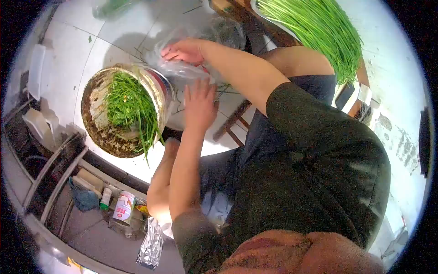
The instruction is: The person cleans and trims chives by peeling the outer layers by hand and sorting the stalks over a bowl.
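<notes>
Meanwhile, both hands worked around a clear plastic bag

A rumpled clear plastic bag (185, 71) lay in the upper middle of the frame, on the pale tiled floor (73, 43). The right hand (185, 51) came in from the right and rested on it, palm down, with its fingers partly curled over the plastic; I could not tell whether they pinched a fold or only pressed on it. Just below, the left hand (200, 107) reached upward with its fingers spread and straight, and nothing showed in its grasp. Its fingertips were near the lower edge of the bag, but whether they touched it was unclear.

Left of the hands, a bucket (93, 98) stood with its mouth towards the camera, its inner wall stained brown. Cut greens (127, 100) were heaped inside, and some long blades hung over the lower right of the rim. At the upper right of the frame, a thick bundle of long green stalks (315, 34) lay on a pale tray (258, 13).

Along the lower left, a grey shelf (91, 230) held a cloth (84, 199), a labelled can (123, 208) and a crumpled piece of foil (150, 244).
</notes>
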Demonstrator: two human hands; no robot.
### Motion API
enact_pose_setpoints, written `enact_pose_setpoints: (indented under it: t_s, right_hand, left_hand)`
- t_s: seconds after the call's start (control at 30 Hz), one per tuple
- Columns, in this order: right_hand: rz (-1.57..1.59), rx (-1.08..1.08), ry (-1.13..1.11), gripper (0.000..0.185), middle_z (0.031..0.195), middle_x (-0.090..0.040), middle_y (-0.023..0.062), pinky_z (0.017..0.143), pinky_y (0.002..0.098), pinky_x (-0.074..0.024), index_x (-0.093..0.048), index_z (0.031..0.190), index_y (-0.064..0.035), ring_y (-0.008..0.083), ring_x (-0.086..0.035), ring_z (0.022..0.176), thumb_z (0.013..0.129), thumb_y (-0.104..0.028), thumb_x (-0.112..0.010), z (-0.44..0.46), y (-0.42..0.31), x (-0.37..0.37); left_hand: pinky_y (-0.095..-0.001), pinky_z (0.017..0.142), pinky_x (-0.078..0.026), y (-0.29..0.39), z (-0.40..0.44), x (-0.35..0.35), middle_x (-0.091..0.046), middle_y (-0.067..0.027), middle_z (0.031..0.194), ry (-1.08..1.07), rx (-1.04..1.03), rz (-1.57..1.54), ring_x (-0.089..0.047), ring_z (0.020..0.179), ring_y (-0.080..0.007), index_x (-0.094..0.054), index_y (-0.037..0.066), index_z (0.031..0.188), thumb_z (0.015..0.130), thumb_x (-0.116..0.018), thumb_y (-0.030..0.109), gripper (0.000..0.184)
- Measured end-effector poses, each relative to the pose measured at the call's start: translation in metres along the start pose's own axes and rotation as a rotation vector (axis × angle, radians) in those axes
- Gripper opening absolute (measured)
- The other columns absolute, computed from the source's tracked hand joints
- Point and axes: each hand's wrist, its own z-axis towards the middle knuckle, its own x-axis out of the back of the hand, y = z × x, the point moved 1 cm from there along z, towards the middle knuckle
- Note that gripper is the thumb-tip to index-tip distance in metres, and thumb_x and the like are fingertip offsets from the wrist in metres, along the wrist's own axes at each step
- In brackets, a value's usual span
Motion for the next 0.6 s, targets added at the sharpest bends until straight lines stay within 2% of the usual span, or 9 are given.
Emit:
enact_pose_setpoints:
  t_s: [0.03,0.1,0.23,0.27,0.3,0.37,0.4,0.5,0.6]
  right_hand:
    - [-0.049,0.001,-0.023,0.034,0.120,-0.062,0.0138,0.101,0.0351,-0.0395,-0.063,0.113,-0.0002,0.0232,-0.053,0.119,0.087,-0.022,-0.058,0.003,-0.004,0.002]
    - [-0.136,0.001,-0.070,0.035,0.120,-0.062,0.0156,0.099,0.0360,-0.0425,-0.063,0.113,0.0025,0.0243,-0.055,0.117,0.087,-0.020,-0.056,0.008,-0.011,-0.007]
    - [-0.915,-0.024,0.110,0.035,0.108,-0.068,0.0097,0.079,0.0390,-0.0480,-0.064,0.113,-0.0072,0.0224,-0.063,0.087,0.083,-0.024,-0.058,0.033,-0.028,0.027]
    - [-1.033,-0.017,0.172,0.033,0.105,-0.069,0.0093,0.077,0.0392,-0.0483,-0.065,0.111,-0.0073,0.0226,-0.062,0.084,0.083,-0.024,-0.057,0.036,-0.034,0.029]
    - [-1.159,-0.011,0.234,0.031,0.101,-0.069,0.0090,0.076,0.0394,-0.0485,-0.066,0.108,-0.0074,0.0228,-0.062,0.081,0.083,-0.023,-0.057,0.035,-0.046,0.025]
    - [-1.219,0.074,0.114,0.035,0.107,-0.067,0.0101,0.077,0.0402,-0.0506,-0.064,0.114,-0.0103,0.0239,-0.062,0.082,0.083,-0.023,-0.054,0.028,-0.071,0.003]
    - [-1.242,0.110,0.032,0.036,0.108,-0.066,0.0106,0.077,0.0408,-0.0511,-0.064,0.116,-0.0112,0.0242,-0.062,0.083,0.083,-0.023,-0.053,0.026,-0.077,-0.008]
    - [-1.298,0.204,-0.252,0.039,0.109,-0.065,0.0123,0.078,0.0429,-0.0514,-0.063,0.119,-0.0124,0.0246,-0.062,0.087,0.083,-0.023,-0.052,0.028,-0.092,-0.023]
    - [-1.639,-0.226,-0.091,0.038,0.114,-0.065,0.0114,0.083,0.0438,-0.0497,-0.063,0.119,-0.0135,0.0256,-0.062,0.095,0.083,-0.022,-0.054,0.041,-0.095,-0.005]
  left_hand:
    - [-0.0556,0.106,-0.028,-0.005,0.015,-0.014,-0.058,-0.0165,0.122,0.013,-0.150,0.092,-0.048,0.122,-0.0334,-0.053,0.009,0.130,0.084,-0.062,0.025,0.049]
    - [-0.0565,0.106,-0.026,-0.026,0.038,-0.039,-0.059,-0.0149,0.120,-0.087,-0.089,0.322,-0.049,0.119,-0.0315,-0.051,0.012,0.133,0.086,-0.057,0.026,0.049]
    - [-0.0546,0.105,-0.028,-0.046,0.054,-0.032,-0.061,-0.0125,0.116,-0.312,0.099,0.544,-0.050,0.116,-0.0283,-0.053,0.013,0.132,0.089,-0.051,0.024,0.044]
    - [-0.0538,0.106,-0.029,-0.044,0.055,-0.028,-0.060,-0.0128,0.118,-0.212,0.106,0.495,-0.048,0.119,-0.0268,-0.053,0.012,0.131,0.088,-0.050,0.023,0.044]
    - [-0.0559,0.107,-0.027,-0.043,0.056,-0.034,-0.058,-0.0122,0.122,-0.175,-0.019,0.514,-0.047,0.122,-0.0288,-0.053,0.012,0.131,0.088,-0.049,0.023,0.044]
    - [-0.0602,0.109,-0.024,-0.040,0.068,-0.050,-0.055,-0.0111,0.130,-0.074,-0.252,0.540,-0.044,0.128,-0.0329,-0.052,0.013,0.133,0.089,-0.048,0.023,0.045]
    - [-0.0584,0.110,-0.024,-0.036,0.074,-0.049,-0.050,-0.0117,0.136,-0.041,-0.258,0.517,-0.042,0.130,-0.0327,-0.050,0.012,0.134,0.090,-0.048,0.025,0.046]
    - [-0.0558,0.110,-0.024,-0.044,0.086,-0.056,-0.051,-0.0119,0.133,-0.112,-0.027,0.565,-0.042,0.128,-0.0318,-0.053,0.012,0.131,0.089,-0.050,0.025,0.044]
    - [-0.0529,0.107,-0.026,-0.062,0.083,-0.052,-0.061,-0.0087,0.110,-0.229,0.124,0.662,-0.050,0.114,-0.0275,-0.053,0.012,0.132,0.091,-0.046,0.023,0.042]
